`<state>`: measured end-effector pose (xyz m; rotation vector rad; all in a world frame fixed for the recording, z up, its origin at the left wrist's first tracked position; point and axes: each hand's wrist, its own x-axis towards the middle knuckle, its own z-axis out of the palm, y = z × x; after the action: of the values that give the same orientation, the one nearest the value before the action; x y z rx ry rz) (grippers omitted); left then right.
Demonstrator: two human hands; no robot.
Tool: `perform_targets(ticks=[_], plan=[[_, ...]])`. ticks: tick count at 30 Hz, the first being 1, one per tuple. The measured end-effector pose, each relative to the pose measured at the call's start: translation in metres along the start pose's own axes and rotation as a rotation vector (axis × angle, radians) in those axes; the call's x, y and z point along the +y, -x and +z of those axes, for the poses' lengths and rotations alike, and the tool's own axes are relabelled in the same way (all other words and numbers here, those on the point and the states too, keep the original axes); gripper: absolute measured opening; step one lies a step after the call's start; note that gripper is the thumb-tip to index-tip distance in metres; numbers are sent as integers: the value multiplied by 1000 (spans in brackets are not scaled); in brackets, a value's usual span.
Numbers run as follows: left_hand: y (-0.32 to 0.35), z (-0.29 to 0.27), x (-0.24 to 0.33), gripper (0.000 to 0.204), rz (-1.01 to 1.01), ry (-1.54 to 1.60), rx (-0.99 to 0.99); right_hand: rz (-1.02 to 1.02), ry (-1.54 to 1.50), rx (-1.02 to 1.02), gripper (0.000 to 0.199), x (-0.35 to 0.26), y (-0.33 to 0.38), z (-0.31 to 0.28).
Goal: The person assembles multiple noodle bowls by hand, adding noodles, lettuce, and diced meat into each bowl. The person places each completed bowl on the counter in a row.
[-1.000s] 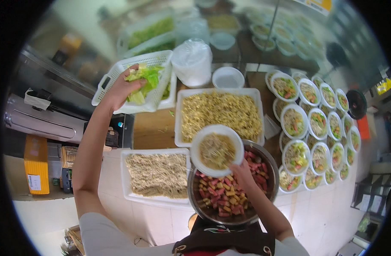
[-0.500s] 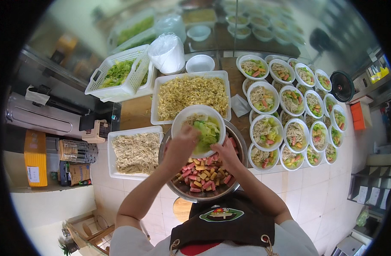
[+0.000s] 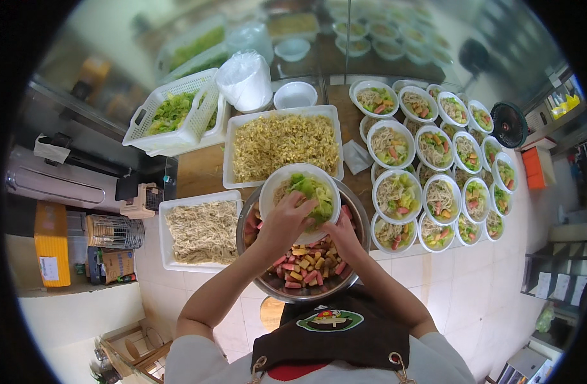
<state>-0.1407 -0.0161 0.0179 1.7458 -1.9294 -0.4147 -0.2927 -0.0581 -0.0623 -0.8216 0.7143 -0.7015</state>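
A white plastic bowl [image 3: 266, 208] is held tilted above a large steel basin [image 3: 367, 233]. It contains pale noodles [image 3: 282, 189] and green lettuce [image 3: 319, 190]. My right hand [image 3: 342, 235] grips the bowl by its near right rim. Inside the bowl, my left hand [image 3: 287, 219] rests on the lettuce with its fingers apart; their tips are partly hidden among the leaves. Pink and golden-brown cut pieces [image 3: 304, 262] fill the basin beneath both hands.
Behind the bowl stands a tray of yellowish sprouts [image 3: 284, 146]. A tray of noodles [image 3: 203, 230] lies left, a basket of lettuce [image 3: 175, 114] far left. Stacked bowls [image 3: 300, 95] stand beside bagged white containers [image 3: 243, 82]. Several filled bowls [image 3: 442, 198] are stacked at right.
My left hand has moved from the bowl's left side onto the lettuce, its fingers spreading. The lettuce sits farther back in the bowl. My right hand still holds the rim.
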Motion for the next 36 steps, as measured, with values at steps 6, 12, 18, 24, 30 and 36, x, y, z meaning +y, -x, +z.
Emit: perform_targets(ticks=[6,12,18,24,30,36], plan=[[27,-11,-23,29,61,-111,-76,149,-26,59,48,9,-16,12],[-21,-71,-90,15,-80,154,54,274,-212,127,55,46,-43,10],[-111,-212,-355,19,-168,-224,419,211,-5,150,49,23,-42,38],[-135,-186,-462,30,-715,-287,-433,85,-127,437,55,38,-28,35],[-121,-242,-481,27,-665,140,-131,112,-142,425,52,30,-35,46],[-100,-272,-313,22,-351,503,-186,74,-107,329,47,39,-50,53]])
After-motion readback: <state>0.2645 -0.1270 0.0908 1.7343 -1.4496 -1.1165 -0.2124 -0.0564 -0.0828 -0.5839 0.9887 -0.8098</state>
